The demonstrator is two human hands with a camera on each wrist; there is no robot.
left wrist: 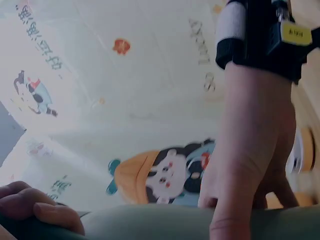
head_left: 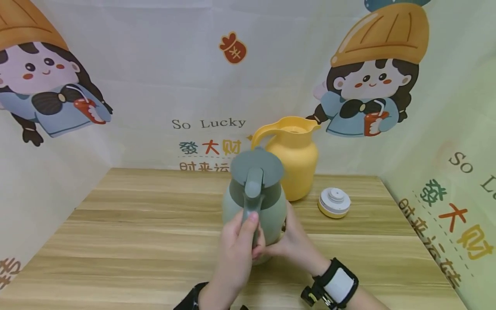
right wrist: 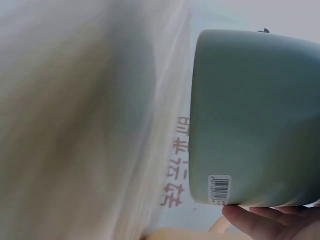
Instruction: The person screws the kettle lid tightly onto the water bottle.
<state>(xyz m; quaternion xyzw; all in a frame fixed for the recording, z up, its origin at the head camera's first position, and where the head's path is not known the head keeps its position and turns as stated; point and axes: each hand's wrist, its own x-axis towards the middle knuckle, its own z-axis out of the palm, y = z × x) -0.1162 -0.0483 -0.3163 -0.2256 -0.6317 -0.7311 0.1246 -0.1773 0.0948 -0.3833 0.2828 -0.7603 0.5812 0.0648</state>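
A sage-green thermos jug (head_left: 273, 219) with a darker green lid (head_left: 257, 165) is in front of me, its handle toward me. My left hand (head_left: 238, 241) grips that handle, thumb along its top. My right hand (head_left: 292, 241) holds the right side of the jug's lower body, thumb on the near side. In the right wrist view the jug's base stands apart from the tabletop, and fingers (right wrist: 272, 222) lie against its side near a barcode label (right wrist: 219, 189). The left wrist view shows the right hand (left wrist: 250, 150) reaching over the green body.
Behind the green jug, slightly right, stands a yellow jug (head_left: 298, 168) with an uncovered mouth. A white and yellow stopper (head_left: 334, 202) lies to its right on the wooden table (head_left: 155, 224). Printed cloth (head_left: 155, 77) walls in the back and sides.
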